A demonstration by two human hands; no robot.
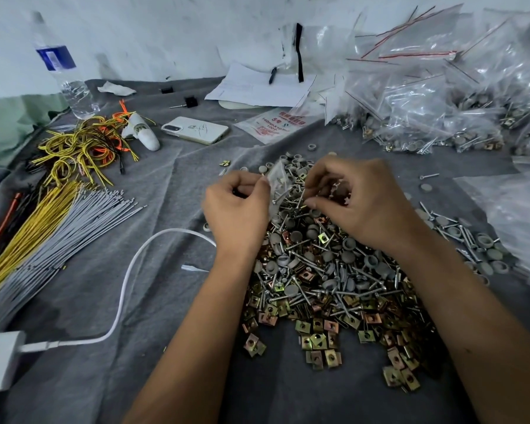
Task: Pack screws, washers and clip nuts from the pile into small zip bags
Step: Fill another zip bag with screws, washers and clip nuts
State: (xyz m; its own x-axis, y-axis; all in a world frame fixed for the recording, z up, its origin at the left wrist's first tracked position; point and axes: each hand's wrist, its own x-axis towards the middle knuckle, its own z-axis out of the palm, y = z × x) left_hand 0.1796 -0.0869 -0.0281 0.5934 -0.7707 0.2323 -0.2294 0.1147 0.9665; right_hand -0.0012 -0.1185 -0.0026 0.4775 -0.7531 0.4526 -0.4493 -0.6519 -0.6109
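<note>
A big pile [334, 270] of screws, grey washers and brass-coloured clip nuts lies on the grey cloth [166, 209] in front of me. My left hand [239, 209] pinches the edge of a small clear zip bag [278, 182] held above the far end of the pile; a few screws show inside it. My right hand [358, 200] hovers just right of the bag with curled fingers, pinching small parts from the pile between fingertips and thumb. Which parts they are is hard to tell.
Filled zip bags [441, 117] heap up at the back right, and empty bags [514, 209] lie at the right edge. Left of the pile lie a white cable [129, 270], cable ties [58, 228], coloured wires [83, 145], a phone [195, 130] and a water bottle [62, 65].
</note>
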